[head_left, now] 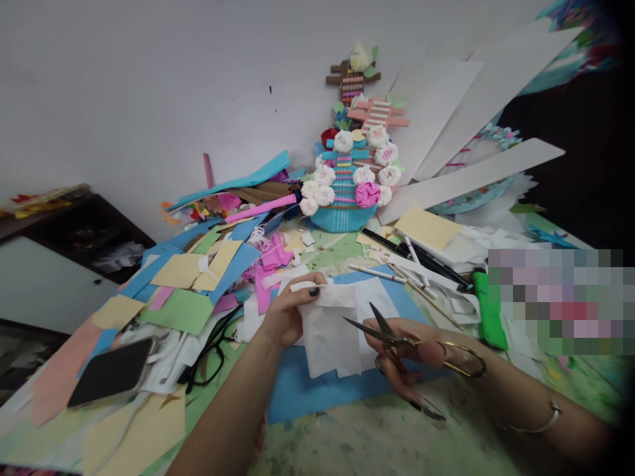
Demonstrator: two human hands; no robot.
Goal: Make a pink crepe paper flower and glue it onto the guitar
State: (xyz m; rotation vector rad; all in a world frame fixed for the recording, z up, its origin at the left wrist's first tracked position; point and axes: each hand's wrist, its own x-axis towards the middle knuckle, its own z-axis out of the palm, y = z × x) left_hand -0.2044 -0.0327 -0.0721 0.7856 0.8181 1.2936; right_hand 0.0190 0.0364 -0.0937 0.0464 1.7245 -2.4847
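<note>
My left hand (289,311) pinches a sheet of white paper (330,337) near its folded top edge, thumb in front. The paper hangs in loose layers over a blue sheet (317,396) on the table. To the right, my right hand (404,360) grips a pair of scissors (391,337) with gold-coloured handles. The dark blades are spread and point left, close to the paper's right side; I cannot tell whether they touch it. Some of my right fingers are hidden behind the scissors.
Paper guitars with white and pink flowers (342,198) lean on the wall. Coloured paper scraps (178,311), a phone (112,371) and black cord (206,360) lie left. Black pens (421,258), thin sticks (426,297) and a green tube (489,311) lie right.
</note>
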